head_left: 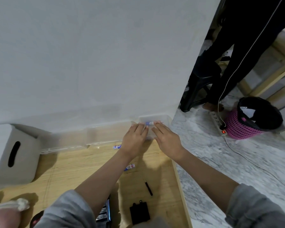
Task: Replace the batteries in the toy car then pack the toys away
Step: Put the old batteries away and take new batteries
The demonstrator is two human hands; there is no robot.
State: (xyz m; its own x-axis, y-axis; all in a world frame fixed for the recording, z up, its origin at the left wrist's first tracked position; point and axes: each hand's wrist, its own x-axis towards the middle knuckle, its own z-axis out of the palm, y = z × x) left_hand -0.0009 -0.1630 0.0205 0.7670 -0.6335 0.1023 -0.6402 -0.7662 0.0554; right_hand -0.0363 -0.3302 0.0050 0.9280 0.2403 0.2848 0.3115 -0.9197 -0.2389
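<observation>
Both my hands are out at the small clear tub (155,120) against the wall. My left hand (135,139) has its fingers stretched nearly straight, tips on the tub's near-left rim; it reads as steadying the tub, not gripping it. My right hand (167,141) is also flat, fingers long and loose, tips over the tub's front edge. A battery (150,123) with a blue and white label lies inside the tub just past both sets of fingertips. I can't tell if a finger actually touches it, and neither hand is curled round anything.

My guess is I'm reaching in for a fresh cell, or sorting cells in the tub.

Left of the tub, a long clear tray (82,142) runs along the wall, with a second battery (117,146) just in front of it. Nearer me than the tub, a third battery (130,167) lies on the wooden tabletop (72,165) beside my left forearm. Further toward me sits a small black screwdriver (148,188), then the black battery cover (139,213), off the car, so the compartment is probably open. The toy car (104,213) is mostly hidden under my left sleeve, so I can't see the battery bay. Far left of the tub is a grey storage box (11,155), likely for packing. A soft toy (8,211) sits at the bottom-left corner.
</observation>
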